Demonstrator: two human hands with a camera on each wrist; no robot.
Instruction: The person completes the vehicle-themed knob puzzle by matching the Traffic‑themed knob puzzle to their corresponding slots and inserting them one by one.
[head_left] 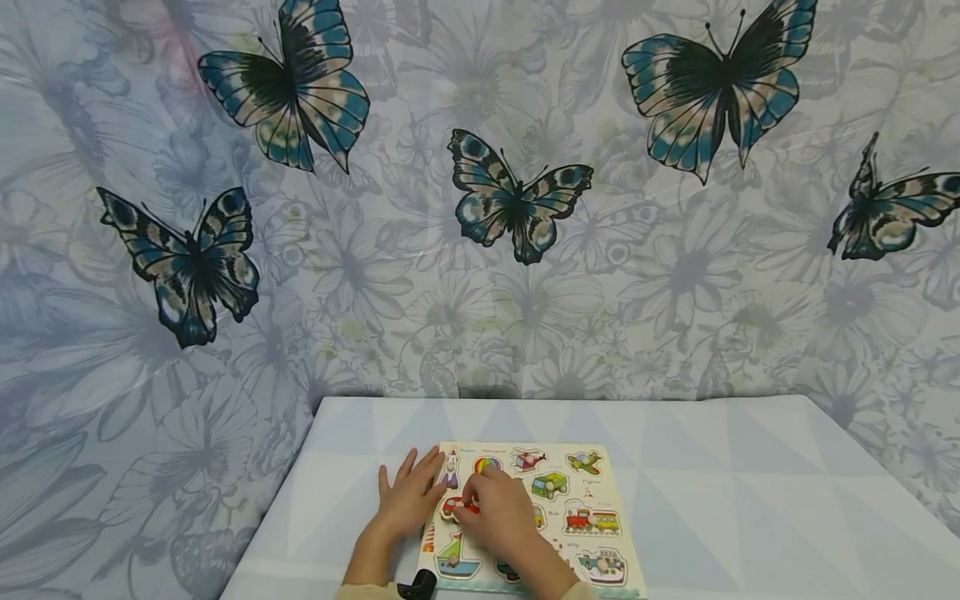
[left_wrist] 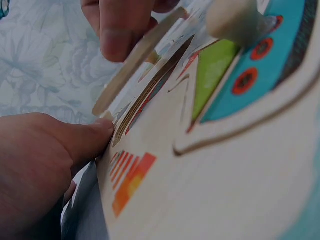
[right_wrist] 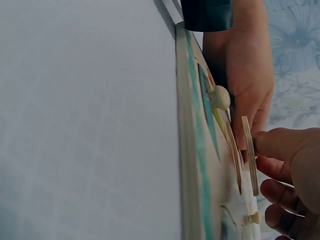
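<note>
A wooden knob puzzle board [head_left: 628, 546] with vehicle pictures lies on the table. My right hand [head_left: 504, 510] pinches a red car puzzle piece [head_left: 452, 509] over the board's left side. In the left wrist view the car piece [left_wrist: 137, 62] tilts up from the board, its plywood edge showing above an outlined recess. The right wrist view also shows the thin piece [right_wrist: 250, 157] edge-on at my fingertips. My left hand [head_left: 407, 497] rests at the board's left edge, fingers spread, thumb [left_wrist: 92, 140] pressing beside the recess. A sailboat piece [head_left: 457, 562] sits below the car.
Other knobbed pieces sit in the board, among them a train [head_left: 592, 521], a ship [head_left: 602, 567], a green jeep [head_left: 550, 485] and a helicopter [head_left: 529, 459]. The table [head_left: 757, 517] has a pale triangle-patterned cover. Behind it hangs a butterfly-print cloth [head_left: 645, 333].
</note>
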